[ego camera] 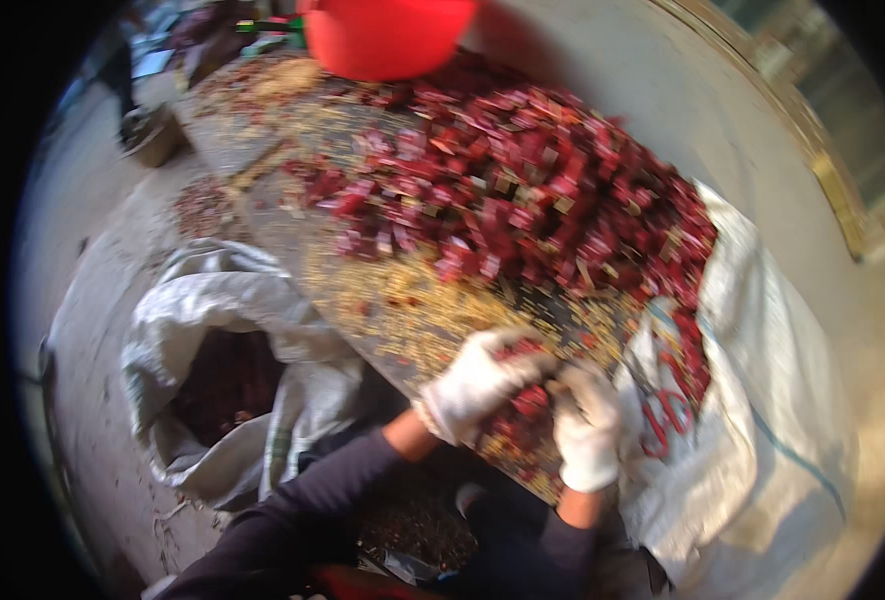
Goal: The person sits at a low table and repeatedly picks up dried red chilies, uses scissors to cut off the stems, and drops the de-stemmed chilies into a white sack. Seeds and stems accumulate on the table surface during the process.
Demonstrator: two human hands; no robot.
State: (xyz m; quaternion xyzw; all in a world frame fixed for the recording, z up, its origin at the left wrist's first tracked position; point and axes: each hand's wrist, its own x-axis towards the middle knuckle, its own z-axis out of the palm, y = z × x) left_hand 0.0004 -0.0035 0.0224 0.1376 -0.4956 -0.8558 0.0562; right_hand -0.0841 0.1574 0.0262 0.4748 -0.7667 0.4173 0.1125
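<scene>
My left hand point(476, 382), in a white work glove, is curled around some dried red chili peppers point(519, 349). Close beside it, my gloved right hand point(586, 424) has its fingers bent inward, the fingertips nearly meeting those of the left. Blur hides whether anything is pinched in the right fingers. More red pepper pieces point(526, 411) lie between and below the hands. Beyond them, a large heap of dried red chilies point(532, 180) covers the dark work surface, with pale yellow seeds point(427, 300) scattered along its near side. Scissors with red handles point(666, 424) rest to the right of my right hand.
At left stands an open white woven sack point(209, 300) with dark red contents. Another white woven sack point(757, 375) drapes over the right side. A red plastic container point(390, 37) sits behind the heap. A small bucket point(157, 139) is on the floor, far left.
</scene>
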